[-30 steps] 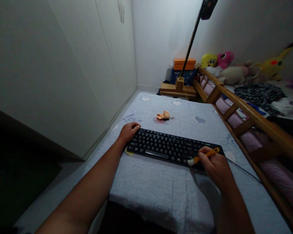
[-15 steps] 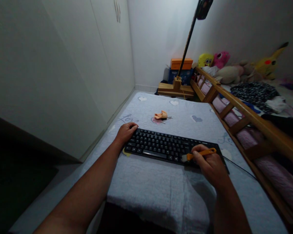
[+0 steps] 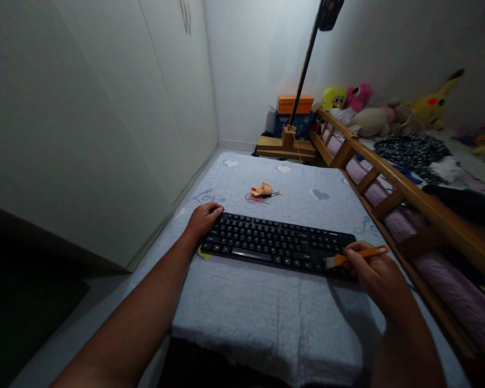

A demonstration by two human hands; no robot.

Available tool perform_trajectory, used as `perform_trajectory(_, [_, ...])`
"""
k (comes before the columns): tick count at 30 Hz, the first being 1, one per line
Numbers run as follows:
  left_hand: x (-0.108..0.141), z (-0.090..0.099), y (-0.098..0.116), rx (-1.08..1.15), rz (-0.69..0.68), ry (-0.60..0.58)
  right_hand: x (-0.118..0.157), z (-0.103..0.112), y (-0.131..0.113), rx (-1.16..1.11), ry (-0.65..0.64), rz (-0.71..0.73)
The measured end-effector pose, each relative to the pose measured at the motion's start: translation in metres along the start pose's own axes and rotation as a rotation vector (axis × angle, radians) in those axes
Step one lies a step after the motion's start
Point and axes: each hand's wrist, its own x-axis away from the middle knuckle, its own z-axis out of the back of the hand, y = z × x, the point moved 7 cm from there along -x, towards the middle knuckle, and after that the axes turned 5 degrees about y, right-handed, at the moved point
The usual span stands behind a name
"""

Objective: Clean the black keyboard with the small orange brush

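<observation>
Holding the far left corner of the keyboard [image 3: 267, 241], the left hand [image 3: 204, 220] is almost closed, with the thumb at the corner and the other fingers partly hidden; probably this grip prevents the keyboard from sliding. The keyboard lies flat across the cloth-covered table [image 3: 242, 302], beginning near the left edge, its right end slanting a little toward the near edge. Beyond it, toward the far edge, rests a crumpled orange cloth [image 3: 262, 189], with a thin metal piece [image 3: 275, 193] beside it (too small for me to name), both apart from the keys. Further right is the brush [image 3: 339, 260], its bristles down at the keyboard's right part. The right hand [image 3: 378, 272] is closed around its orange handle, tilted, I think, so that the bristles reach the keys at an angle. Along the table's right edge runs a wooden rail [image 3: 404, 186].
</observation>
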Motion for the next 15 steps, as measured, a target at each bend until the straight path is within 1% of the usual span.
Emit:
perform_trajectory(4, [0.000, 0.001, -0.002, -0.016, 0.003, 0.007, 0.006, -0.010, -0.005, -0.162, -0.090, -0.024])
perform_trajectory(8, [0.000, 0.001, -0.001, -0.018, 0.000, 0.004, 0.008, -0.022, -0.010, -0.143, -0.155, 0.009])
perform_trajectory(10, [0.001, 0.000, -0.001, -0.013, 0.000, 0.000, 0.008, -0.021, -0.007, -0.096, -0.141, 0.015])
perform_trajectory(13, [0.001, 0.000, 0.001, -0.011, -0.003, 0.000, 0.006, -0.010, -0.002, -0.023, -0.057, 0.018])
perform_trajectory(15, [0.001, 0.000, 0.000, -0.011, -0.001, 0.000, 0.006, -0.005, -0.001, -0.026, -0.012, 0.011])
